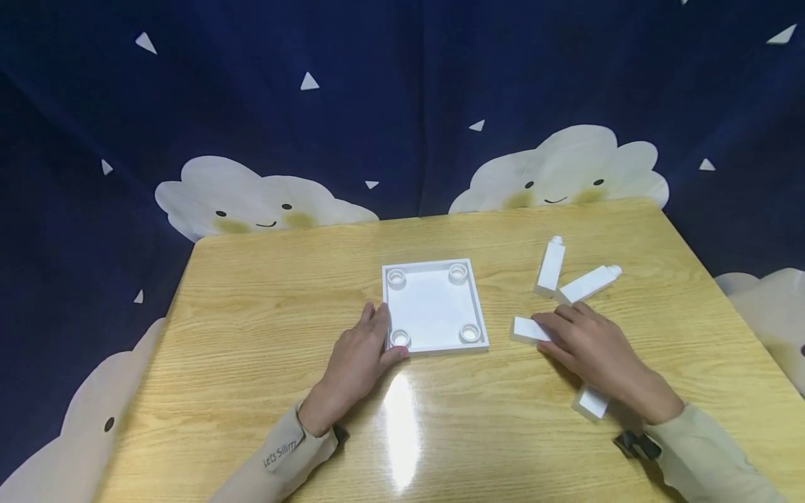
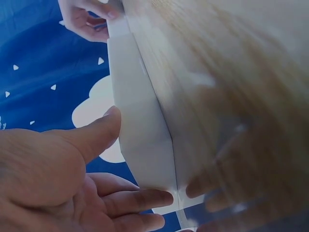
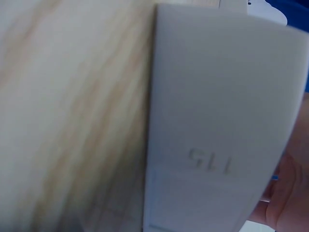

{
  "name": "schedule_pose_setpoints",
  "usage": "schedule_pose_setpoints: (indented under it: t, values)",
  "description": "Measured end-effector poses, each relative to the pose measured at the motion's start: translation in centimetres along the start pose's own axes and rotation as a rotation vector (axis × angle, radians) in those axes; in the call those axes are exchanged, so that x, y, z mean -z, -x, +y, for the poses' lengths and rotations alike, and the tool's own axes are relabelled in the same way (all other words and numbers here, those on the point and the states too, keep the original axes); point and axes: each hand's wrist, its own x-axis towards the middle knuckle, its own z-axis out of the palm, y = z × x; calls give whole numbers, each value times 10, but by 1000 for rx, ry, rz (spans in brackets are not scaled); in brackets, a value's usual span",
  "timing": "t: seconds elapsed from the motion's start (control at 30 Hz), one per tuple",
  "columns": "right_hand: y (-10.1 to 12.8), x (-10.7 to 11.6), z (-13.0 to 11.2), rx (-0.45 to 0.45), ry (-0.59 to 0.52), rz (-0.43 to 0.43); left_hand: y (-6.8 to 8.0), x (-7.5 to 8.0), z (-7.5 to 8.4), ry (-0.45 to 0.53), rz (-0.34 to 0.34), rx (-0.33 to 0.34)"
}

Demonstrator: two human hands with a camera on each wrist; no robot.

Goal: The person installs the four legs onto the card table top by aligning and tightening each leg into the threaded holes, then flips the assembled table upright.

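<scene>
A white square panel [image 1: 434, 307] with a raised rim lies on the table, a round socket in each corner. My left hand [image 1: 357, 353] rests at its near left corner, straight fingers along the left side and thumb against the front edge. In the left wrist view, the thumb touches the panel's rim [image 2: 140, 96]. To the right of the panel, my right hand [image 1: 591, 346] pinches a white square leg [image 1: 527, 330] lying sideways, its right end hidden under the fingers. Another white leg [image 1: 592, 403] lies partly under the right wrist; embossed "115" shows on this leg [image 3: 217, 111] close up.
Two more white legs, one angled upright in view [image 1: 550, 265] and one slanting right [image 1: 590, 283], lie beyond my right hand, each with a small round peg at its far end. The wooden table [image 1: 270, 293] meets a dark blue curtain [image 1: 390, 91] behind.
</scene>
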Motion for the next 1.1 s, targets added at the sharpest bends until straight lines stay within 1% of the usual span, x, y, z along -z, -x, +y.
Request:
schedule_pose_setpoints:
  t: [0.17,0.3,0.73,0.97,1.1]
  values:
    - [-1,1,-1,-5,2,-5,1,1,0,5,-3,0]
    - [0,1,-1,9,7,9,1,1,1,8,-9,3]
    - [-4,16,-7,46,-26,134,0,1,1,-8,14,-7]
    - [-6,24,-15,4,-65,141,2,0,1,6,16,0]
    - [-9,27,-19,-8,-105,171,1,-1,1,-1,29,-7]
